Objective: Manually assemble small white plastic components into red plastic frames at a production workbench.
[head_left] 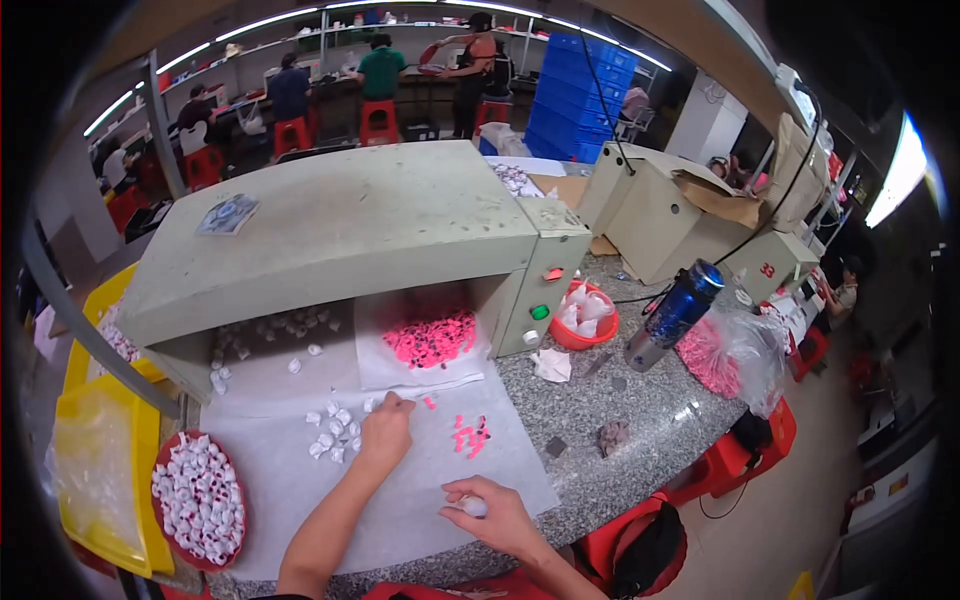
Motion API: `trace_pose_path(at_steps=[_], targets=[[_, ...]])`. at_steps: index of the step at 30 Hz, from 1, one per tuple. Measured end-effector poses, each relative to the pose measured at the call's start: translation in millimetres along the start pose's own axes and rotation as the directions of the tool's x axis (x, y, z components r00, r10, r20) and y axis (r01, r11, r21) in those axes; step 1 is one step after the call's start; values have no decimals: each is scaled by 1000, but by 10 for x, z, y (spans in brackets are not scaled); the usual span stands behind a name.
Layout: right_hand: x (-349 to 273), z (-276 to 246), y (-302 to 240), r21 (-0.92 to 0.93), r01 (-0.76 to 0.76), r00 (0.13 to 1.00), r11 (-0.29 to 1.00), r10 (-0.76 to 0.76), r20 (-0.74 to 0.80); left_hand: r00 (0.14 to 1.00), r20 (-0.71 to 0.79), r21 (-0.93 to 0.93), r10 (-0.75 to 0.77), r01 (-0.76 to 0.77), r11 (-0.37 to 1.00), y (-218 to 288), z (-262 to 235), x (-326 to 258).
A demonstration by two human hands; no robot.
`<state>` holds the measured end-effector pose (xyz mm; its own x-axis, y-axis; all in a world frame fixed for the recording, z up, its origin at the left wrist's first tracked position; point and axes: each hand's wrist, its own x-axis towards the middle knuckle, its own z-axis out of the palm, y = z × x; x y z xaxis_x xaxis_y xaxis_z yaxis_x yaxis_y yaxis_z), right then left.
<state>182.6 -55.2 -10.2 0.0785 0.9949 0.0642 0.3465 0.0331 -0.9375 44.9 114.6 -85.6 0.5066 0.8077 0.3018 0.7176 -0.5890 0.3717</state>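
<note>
My left hand (387,432) reaches over the white paper sheet (300,515) with its fingertips pinched together. What they hold, if anything, is too small to make out. Beside it lies a loose group of small white knobbly pieces (335,428), and a tiny pink piece sits just right of the fingertips. Closer to me, my right hand (492,512) is closed around a small whitish rounded piece (472,506). A scatter of small pink pieces (470,436) lies above that hand. Further in, a large pink heap (432,340) rests on paper inside the grey box-shaped machine (350,200).
At the left, a red dish (240,510) full of white pieces stands near yellow bins (105,480). To the right on the granite worktop (660,420) are an orange-red basket (569,338), a blue bottle (676,312) and a bag of pink pieces (712,355). People sit behind.
</note>
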Motion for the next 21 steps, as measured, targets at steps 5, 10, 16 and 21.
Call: trace_pose_path(at_steps=[5,10,16,21], targets=[[-55,-125,75,146,-136,990,980,139,-10,858,449,-792,-250,512,333,255,-560,-382],[309,-3,-23,475,14,999,880,-34,34,850,414,-864,-326,253,-435,410,-884,-858],[326,-219,-464,492,-73,971,867,175,-165,877,236,-950,-419,118,-288,717,-1001,-778],[34,-134,-640,193,236,894,953,-135,-428,893,88,-996,-441,94,-9,889,-1083,-758]])
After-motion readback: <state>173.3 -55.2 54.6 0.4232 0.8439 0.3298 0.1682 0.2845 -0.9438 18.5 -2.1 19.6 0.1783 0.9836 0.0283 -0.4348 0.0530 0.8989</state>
